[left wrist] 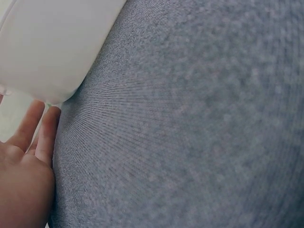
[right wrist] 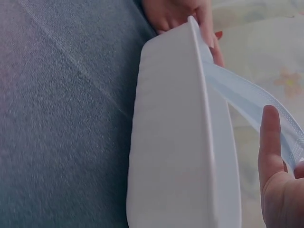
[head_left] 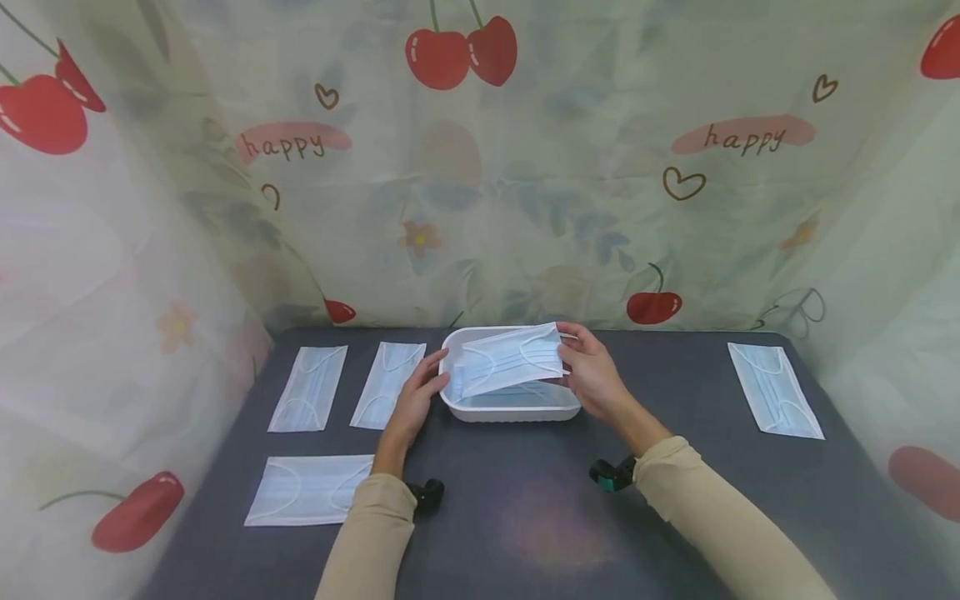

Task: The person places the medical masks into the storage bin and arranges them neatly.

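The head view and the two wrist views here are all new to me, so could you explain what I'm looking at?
There's no machine: these are a person's bare hands. The widest picture comes from a camera on the head, looking forward and down; the other two come from cameras worn on each wrist, close to the work.

The right hand pinches a light-blue pleated face mask with white ear loops above a white plastic tray. The left hand touches the tray's left end. At least one more mask lies inside.

On the dark grey table, three similar masks lie to the left and one to the far right.
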{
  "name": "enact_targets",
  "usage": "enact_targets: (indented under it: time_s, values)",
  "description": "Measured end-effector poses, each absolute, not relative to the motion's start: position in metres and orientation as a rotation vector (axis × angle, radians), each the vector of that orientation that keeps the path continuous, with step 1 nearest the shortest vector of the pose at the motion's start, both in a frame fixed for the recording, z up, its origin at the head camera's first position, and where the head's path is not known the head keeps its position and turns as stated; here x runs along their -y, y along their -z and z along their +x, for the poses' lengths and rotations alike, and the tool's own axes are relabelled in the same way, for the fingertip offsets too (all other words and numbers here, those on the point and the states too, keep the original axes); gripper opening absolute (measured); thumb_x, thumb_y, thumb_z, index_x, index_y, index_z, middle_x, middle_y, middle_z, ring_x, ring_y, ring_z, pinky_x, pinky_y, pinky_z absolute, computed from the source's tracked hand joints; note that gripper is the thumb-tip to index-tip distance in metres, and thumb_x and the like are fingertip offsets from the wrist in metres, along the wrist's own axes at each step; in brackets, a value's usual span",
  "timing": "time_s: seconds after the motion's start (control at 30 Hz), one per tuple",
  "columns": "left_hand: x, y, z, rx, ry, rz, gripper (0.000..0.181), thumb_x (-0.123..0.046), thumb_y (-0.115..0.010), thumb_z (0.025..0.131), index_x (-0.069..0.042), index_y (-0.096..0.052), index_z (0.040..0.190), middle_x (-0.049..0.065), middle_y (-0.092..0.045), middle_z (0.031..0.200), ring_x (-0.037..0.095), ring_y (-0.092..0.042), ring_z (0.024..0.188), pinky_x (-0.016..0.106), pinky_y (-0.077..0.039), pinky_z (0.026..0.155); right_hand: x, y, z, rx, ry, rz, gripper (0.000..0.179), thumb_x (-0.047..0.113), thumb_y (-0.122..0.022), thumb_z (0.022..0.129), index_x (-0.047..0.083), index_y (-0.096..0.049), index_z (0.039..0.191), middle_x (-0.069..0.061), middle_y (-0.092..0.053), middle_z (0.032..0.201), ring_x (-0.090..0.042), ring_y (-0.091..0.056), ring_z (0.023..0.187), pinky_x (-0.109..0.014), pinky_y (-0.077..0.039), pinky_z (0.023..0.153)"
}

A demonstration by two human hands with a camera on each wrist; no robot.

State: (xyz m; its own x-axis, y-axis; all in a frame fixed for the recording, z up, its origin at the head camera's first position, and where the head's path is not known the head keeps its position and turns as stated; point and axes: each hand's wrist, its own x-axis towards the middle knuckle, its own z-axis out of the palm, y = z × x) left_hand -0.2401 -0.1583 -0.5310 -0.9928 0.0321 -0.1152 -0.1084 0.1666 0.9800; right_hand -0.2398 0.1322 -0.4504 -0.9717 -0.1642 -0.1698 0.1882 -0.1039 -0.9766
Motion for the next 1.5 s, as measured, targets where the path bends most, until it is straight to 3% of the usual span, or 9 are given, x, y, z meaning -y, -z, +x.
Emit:
enact_targets:
  time_s: [0.17, 0.3, 0.83, 0.97, 1.13, 1.5]
  values:
    - [0.158, 0.520, -0.237, -2.311, -1.933, -0.101, 0.047, -0.024, -0.053, 0.105, -0.022, -0.047, 0.152, 0.016, -0.041, 0.161, 0.035, -0.030, 0.155, 0.057, -0.017, 0.128, -0.119, 0.461, -0.244, -1.910, 2.185, 0.045, 0.043, 0.006, -0.036, 0.110, 0.011, -0.035, 0.153, -0.019, -0.046, 0.143, -0.020, -0.062, 0.106, -0.039, -0.060, 0.086]
    - [0.161, 0.535, -0.244, -2.316, -1.950, -0.104, 0.046, -0.028, -0.055, 0.104, -0.026, -0.049, 0.150, 0.012, -0.043, 0.160, 0.033, -0.032, 0.154, 0.057, -0.018, 0.128, -0.115, 0.468, -0.247, -1.923, 2.169, 0.019, 0.042, 0.005, -0.036, 0.109, 0.010, -0.037, 0.151, -0.018, -0.048, 0.139, -0.018, -0.062, 0.102, -0.045, -0.060, 0.090]
    - [0.160, 0.535, -0.243, -2.321, -1.981, -0.074, 0.044, -0.032, -0.056, 0.104, -0.033, -0.052, 0.148, 0.009, -0.046, 0.159, 0.031, -0.035, 0.153, 0.058, -0.018, 0.127, -0.108, 0.473, -0.252, -2.109, 2.006, -0.029, 0.042, 0.003, -0.034, 0.108, 0.001, -0.038, 0.149, -0.029, -0.054, 0.132, -0.021, -0.064, 0.096, -0.031, -0.060, 0.074]
    - [0.160, 0.536, -0.241, -2.320, -1.969, -0.089, 0.043, -0.033, -0.056, 0.104, -0.035, -0.052, 0.147, 0.007, -0.045, 0.159, 0.030, -0.034, 0.153, 0.058, -0.017, 0.128, -0.111, 0.473, -0.250, -2.259, 1.841, -0.024, 0.045, 0.008, -0.041, 0.107, 0.003, -0.039, 0.151, -0.029, -0.053, 0.142, -0.031, -0.062, 0.117, -0.039, -0.057, 0.090]
    - [0.160, 0.537, -0.241, -2.315, -1.969, -0.090, 0.043, -0.033, -0.056, 0.104, -0.035, -0.052, 0.147, 0.007, -0.045, 0.160, 0.031, -0.034, 0.154, 0.058, -0.016, 0.128, -0.114, 0.469, -0.248, -2.446, 1.595, -0.049, 0.051, 0.015, -0.050, 0.105, 0.002, -0.040, 0.153, -0.027, -0.046, 0.154, -0.039, -0.045, 0.145, -0.053, -0.040, 0.117]
    - [0.159, 0.537, -0.242, -2.287, -1.998, -0.065, 0.046, -0.031, -0.057, 0.103, -0.028, -0.051, 0.149, 0.011, -0.045, 0.159, 0.031, -0.036, 0.153, 0.056, -0.019, 0.128, -0.124, 0.467, -0.249, -2.489, 1.424, -0.198, 0.066, 0.023, -0.055, 0.105, 0.002, -0.026, 0.160, -0.025, -0.033, 0.164, -0.040, -0.036, 0.151, -0.053, -0.033, 0.123]
